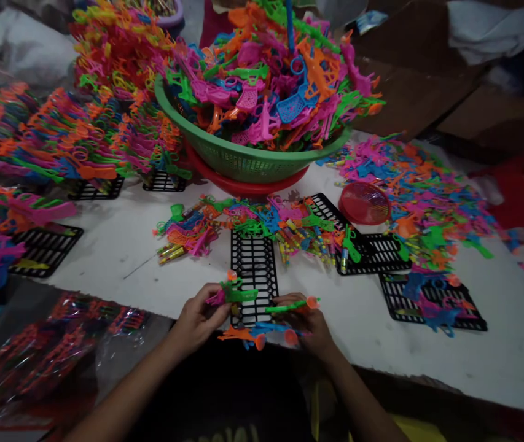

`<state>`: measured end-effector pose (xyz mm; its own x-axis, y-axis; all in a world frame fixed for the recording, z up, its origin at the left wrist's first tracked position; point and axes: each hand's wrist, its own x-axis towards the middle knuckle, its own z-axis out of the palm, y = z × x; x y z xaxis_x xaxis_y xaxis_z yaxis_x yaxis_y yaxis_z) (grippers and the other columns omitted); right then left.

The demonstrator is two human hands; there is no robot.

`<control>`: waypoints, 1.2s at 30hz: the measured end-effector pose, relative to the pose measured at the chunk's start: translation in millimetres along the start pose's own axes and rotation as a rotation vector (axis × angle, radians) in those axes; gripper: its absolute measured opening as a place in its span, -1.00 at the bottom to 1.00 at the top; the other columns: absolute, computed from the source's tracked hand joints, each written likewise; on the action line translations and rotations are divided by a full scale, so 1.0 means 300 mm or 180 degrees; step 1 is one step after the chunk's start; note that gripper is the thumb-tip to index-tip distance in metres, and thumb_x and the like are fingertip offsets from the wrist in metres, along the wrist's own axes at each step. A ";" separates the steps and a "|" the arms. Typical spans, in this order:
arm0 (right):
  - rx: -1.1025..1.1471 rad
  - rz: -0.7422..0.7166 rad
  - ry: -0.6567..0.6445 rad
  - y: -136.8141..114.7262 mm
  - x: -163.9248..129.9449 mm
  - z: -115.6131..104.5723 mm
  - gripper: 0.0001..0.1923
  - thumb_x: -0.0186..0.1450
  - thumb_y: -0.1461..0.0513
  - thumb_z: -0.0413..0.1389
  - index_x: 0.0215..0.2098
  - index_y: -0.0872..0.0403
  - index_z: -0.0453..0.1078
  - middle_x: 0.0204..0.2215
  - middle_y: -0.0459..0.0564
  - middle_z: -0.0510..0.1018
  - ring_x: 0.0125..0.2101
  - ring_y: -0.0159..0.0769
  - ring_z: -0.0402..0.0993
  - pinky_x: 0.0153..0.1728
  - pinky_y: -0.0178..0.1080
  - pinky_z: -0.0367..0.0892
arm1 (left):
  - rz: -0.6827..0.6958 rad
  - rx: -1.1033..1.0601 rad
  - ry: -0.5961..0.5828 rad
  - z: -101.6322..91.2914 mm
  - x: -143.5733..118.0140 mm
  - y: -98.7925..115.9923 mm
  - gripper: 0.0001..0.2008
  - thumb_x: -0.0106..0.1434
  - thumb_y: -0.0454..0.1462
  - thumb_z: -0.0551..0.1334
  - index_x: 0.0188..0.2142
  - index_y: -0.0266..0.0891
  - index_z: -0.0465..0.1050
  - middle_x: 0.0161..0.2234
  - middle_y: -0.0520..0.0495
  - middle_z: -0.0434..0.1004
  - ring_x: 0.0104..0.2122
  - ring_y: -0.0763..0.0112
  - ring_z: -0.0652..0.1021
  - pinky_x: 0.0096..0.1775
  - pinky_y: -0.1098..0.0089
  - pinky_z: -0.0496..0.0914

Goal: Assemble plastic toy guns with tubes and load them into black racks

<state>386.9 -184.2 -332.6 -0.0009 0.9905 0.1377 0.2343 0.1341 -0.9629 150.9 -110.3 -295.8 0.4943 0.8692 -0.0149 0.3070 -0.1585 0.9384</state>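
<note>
My left hand (201,318) pinches a small green and pink plastic toy gun (242,295) over the near left part of a long black plastic grid rack (255,261). To the right of that rack, my right hand (313,328) is closed around a green toy gun (287,306) with an orange tip. Blue and orange toy guns (243,334) lie between and below my hands, at the rack's near end. Part of my right fingers is hidden behind the toys. A heap of small toy guns (262,218) and yellow-labelled tubes (298,239) covers the rack's far end.
A green basket (243,156) piled with toy guns stands in a red basin (243,186) at the back. Filled racks (47,248) line the left. On the right are a red sieve-like basket (365,203), more racks (375,252) and a wide toy heap (432,196).
</note>
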 end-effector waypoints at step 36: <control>-0.0755 -0.0746 -0.0705 0.010 0.024 -0.076 -0.83 0.18 0.31 0.04 -0.30 0.12 0.45 -0.20 0.08 0.45 -0.17 -0.27 0.37 -0.11 -0.20 0.28 | 0.0885 0.1076 -0.1698 -0.002 0.019 0.083 -0.74 0.24 -0.18 0.03 -0.21 -0.18 0.42 -0.28 -0.09 0.48 -0.26 0.37 0.47 -0.21 0.43 0.33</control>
<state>409.8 -177.5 -329.1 -0.2846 0.9202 0.2688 0.4209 0.3719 -0.8274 161.1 -109.0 -272.2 0.8974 0.4396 -0.0383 0.3048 -0.5548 0.7742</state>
